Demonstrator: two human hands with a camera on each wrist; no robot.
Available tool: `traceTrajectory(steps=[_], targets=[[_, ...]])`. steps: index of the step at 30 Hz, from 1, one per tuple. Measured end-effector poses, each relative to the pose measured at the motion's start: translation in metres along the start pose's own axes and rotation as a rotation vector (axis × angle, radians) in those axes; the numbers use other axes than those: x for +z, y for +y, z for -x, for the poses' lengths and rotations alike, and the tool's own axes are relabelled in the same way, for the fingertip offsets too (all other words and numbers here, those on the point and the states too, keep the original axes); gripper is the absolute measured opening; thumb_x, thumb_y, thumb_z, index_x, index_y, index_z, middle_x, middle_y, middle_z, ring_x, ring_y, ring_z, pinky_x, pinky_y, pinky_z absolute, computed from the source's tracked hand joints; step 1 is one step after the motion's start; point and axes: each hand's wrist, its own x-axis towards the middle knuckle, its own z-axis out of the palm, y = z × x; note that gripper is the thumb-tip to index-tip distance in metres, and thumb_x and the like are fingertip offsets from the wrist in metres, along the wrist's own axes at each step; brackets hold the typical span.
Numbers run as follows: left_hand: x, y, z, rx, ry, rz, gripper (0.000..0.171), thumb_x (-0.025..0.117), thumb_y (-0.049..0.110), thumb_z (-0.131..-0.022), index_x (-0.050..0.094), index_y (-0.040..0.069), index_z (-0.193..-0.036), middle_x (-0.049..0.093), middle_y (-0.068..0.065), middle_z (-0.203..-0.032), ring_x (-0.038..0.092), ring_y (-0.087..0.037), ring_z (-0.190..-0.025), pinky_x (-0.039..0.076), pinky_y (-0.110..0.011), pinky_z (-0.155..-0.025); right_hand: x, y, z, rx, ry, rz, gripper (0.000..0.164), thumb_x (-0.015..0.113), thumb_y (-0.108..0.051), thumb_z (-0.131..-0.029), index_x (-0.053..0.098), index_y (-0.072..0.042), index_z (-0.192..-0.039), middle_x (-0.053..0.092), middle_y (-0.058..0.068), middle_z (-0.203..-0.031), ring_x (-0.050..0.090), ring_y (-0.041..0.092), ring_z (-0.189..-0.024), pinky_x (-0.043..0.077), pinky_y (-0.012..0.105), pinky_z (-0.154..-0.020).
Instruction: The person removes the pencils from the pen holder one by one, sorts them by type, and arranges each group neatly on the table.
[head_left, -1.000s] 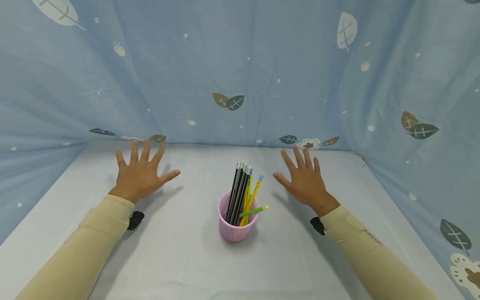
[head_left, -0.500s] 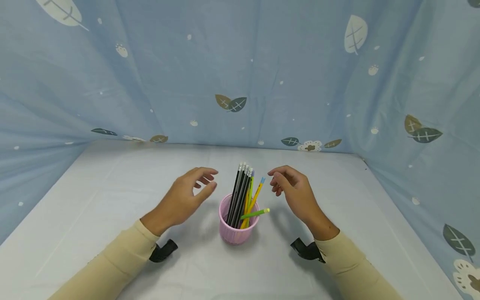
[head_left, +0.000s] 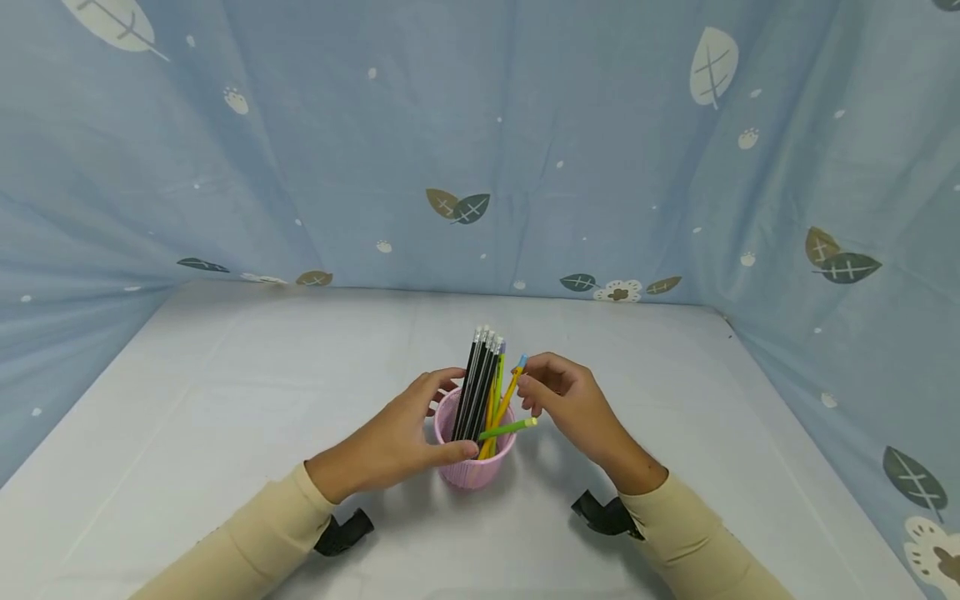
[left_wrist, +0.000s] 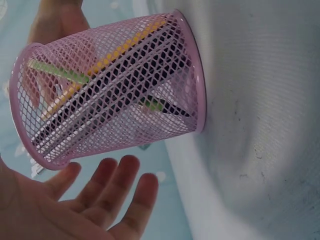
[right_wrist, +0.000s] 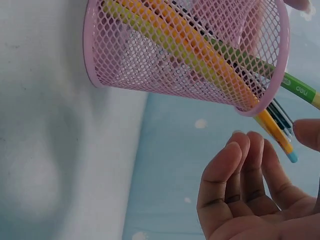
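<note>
A pink mesh pencil cup (head_left: 472, 477) stands upright on the table. Several black pencils (head_left: 474, 392) with silver and white ends lean together in it. A yellow pencil (head_left: 508, 395) with a blue end and a green pencil (head_left: 512, 428) slant out to the right. My left hand (head_left: 393, 442) curves loosely about the cup's left side, its thumb over the near rim; in the left wrist view its fingers (left_wrist: 126, 181) are apart from the mesh. My right hand (head_left: 581, 408) is at the yellow pencil's blue end, thumb and fingertips either side with a gap in the right wrist view.
The cup stands mid-table on a white cloth (head_left: 315, 333). A blue curtain (head_left: 480, 125) with a leaf pattern rises behind and at both sides. Black straps (head_left: 343, 533) hang below both wrists, close over the cloth.
Both hands have come in from the table's sides, where their fingers were spread, to the cup. The left reached its rim, the right the yellow pencil's end. The cup has stayed put.
</note>
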Motion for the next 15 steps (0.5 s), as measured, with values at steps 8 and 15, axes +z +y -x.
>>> traceTrajectory(steps=[8, 15], targets=[[0.004, -0.007, -0.001, -0.017, -0.052, 0.078, 0.1, 0.088, 0.047, -0.073, 0.029, 0.023, -0.149, 0.048, 0.005, -0.139, 0.055, -0.02, -0.121, 0.05, -0.044, -0.104, 0.002, 0.004, 0.0, 0.03, -0.03, 0.054, 0.019, 0.066, -0.022, -0.097, 0.064, -0.007, -0.108, 0.067, 0.012, -0.097, 0.065, 0.032, -0.084, 0.058, 0.028, -0.07], [0.004, -0.011, -0.002, -0.008, -0.05, 0.1, 0.095, 0.088, 0.043, -0.074, 0.031, 0.019, -0.146, 0.05, 0.004, -0.138, 0.057, -0.021, -0.118, 0.052, -0.04, -0.1, 0.004, 0.007, -0.002, 0.037, -0.068, 0.08, 0.018, 0.068, -0.023, -0.096, 0.067, -0.007, -0.103, 0.069, 0.011, -0.098, 0.066, 0.022, -0.084, 0.059, 0.03, -0.076]])
